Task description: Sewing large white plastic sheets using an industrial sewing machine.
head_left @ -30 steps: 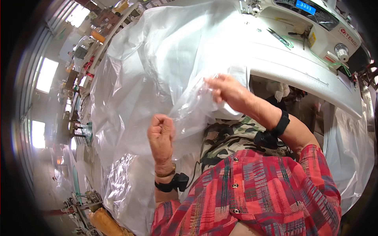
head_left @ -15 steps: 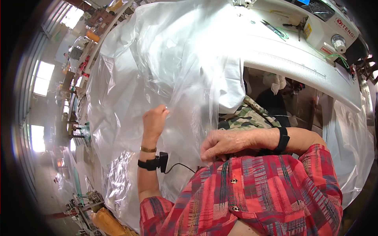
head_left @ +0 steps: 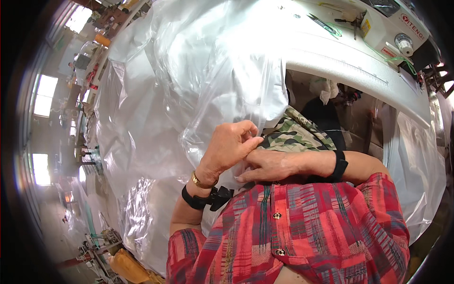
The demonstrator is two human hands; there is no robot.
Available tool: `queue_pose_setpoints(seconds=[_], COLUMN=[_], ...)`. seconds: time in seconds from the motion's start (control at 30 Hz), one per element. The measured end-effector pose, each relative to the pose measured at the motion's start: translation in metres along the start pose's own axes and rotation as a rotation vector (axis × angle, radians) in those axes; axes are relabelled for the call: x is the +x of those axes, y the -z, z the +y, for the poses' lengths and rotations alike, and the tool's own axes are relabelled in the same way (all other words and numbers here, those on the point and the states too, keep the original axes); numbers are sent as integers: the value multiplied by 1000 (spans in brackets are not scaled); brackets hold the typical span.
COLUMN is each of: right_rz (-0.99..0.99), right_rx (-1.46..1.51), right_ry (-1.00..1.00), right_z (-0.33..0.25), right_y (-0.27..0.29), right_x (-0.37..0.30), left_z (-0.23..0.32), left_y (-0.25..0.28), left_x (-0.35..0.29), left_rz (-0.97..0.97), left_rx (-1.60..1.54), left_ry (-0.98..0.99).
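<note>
Clear plastic sheet [head_left: 189, 94], crinkled, draped over table edge, bunched at lap

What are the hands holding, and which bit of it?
Both hands meet at the lower edge of the big clear plastic sheet. The left hand pinches that edge with its fingertips; the right hand presses flat beside it, its grip unclear.

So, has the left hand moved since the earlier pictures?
Yes. The left hand has come right, toward the white table edge, and now meets the right hand at the clear plastic.
</note>
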State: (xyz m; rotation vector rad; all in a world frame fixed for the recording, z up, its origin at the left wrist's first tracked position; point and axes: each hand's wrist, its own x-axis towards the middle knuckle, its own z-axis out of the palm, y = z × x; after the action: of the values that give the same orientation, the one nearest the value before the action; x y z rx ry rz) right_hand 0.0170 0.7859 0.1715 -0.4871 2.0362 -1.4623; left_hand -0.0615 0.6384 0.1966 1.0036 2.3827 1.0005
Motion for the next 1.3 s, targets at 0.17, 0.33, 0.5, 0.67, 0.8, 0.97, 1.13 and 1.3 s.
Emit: queue_pose_setpoints(seconds=[0.17, 0.33, 0.5, 0.67, 0.8, 0.97, 1.13, 1.3], right_rz=[226, 1139, 733, 625, 537, 627, 647, 586], right_rx=[-21, 490, 766, 419, 278, 156, -29, -258], right_ry=[40, 186, -126, 75, 172, 225, 263, 316], right_z=[10, 71, 111, 88, 16, 7, 18, 16], right_y=[28, 42, 21, 13, 15, 1, -8, -11], right_x=[-23, -22, 3, 3, -26, -36, -36, -33], left_z=[-11, -21, -4, 16, 22, 23, 13, -1], left_y=[-7, -9, 1, 13, 9, 1, -7, -16], left_x=[-12, -19, -20, -19, -18, -16, -21, -21], left_rz=[-1, 1, 53, 209, 210, 106, 100, 176], left_rx=[-319, -431, -540, -153, -12, -49, -11, -177], left_ry=[90, 133, 127, -62, -221, -207, -211, -225])
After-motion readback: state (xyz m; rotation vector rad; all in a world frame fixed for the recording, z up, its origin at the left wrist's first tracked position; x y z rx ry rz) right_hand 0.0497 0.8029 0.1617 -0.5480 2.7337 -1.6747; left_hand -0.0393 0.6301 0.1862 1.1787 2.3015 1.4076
